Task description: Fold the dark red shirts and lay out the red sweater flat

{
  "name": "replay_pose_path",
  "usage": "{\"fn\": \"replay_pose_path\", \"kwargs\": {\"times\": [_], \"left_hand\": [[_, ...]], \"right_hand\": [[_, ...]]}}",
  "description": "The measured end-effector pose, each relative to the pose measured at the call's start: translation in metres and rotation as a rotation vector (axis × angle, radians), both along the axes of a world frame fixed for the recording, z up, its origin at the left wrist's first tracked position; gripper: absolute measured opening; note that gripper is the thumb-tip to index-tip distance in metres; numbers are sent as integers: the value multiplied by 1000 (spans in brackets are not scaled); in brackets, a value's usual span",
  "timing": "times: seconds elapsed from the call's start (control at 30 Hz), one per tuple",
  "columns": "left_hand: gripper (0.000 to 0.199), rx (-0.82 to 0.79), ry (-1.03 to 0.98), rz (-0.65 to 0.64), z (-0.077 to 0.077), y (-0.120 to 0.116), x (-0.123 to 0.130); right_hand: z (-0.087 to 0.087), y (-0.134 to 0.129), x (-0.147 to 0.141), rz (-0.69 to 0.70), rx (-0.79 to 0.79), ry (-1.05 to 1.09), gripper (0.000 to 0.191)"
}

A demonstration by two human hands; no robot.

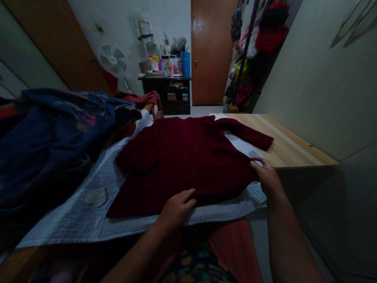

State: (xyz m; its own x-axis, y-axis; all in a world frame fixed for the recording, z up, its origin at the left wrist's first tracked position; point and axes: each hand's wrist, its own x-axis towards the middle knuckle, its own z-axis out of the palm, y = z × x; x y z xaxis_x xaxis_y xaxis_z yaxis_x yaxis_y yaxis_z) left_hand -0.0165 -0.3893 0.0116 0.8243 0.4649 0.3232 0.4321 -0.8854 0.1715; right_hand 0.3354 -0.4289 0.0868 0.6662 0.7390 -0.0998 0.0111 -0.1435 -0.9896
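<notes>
A dark red long-sleeved knit top [182,153] lies spread out in front of me, its hem toward me. One sleeve [250,133] stretches to the right over a wooden surface; the left sleeve is hard to make out against the body. At the lower right side of the garment, my right hand [266,175] pinches the edge of the cloth between thumb and fingers. My left hand [178,206] rests on the cloth at the middle of the hem, fingers stretched out and thumb apart.
Beneath the top is a pale blue quilted cloth [97,220]. A heap of clothes with a blue printed garment [59,133] rises on the left. The wooden board [291,145] meets a pale panel at right. Behind stand a fan [113,59], dark cabinet [167,96] and brown door [210,55].
</notes>
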Motion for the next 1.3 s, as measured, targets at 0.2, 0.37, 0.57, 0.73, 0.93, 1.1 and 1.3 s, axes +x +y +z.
{"fn": "replay_pose_path", "kwargs": {"times": [0.2,0.37,0.57,0.73,0.93,1.1,1.3], "left_hand": [[28,-70,96,97,10,-2,5],[18,-26,105,113,10,-3,14],[22,-126,19,117,12,5,12],[24,-248,-134,67,21,19,1],[29,-528,-91,35,35,34,-1],[43,-676,-100,-18,45,47,0],[37,-788,-130,25,43,58,-2]], "right_hand": [[2,1,-2,20,74,66,41],[1,0,0,25,65,35,37],[-1,-1,4,24,65,21,37],[-4,-1,9,11,44,0,38],[-4,-1,9,-3,16,-37,37],[-2,-1,6,-13,2,-29,35],[-4,0,7,11,8,-26,34]]}}
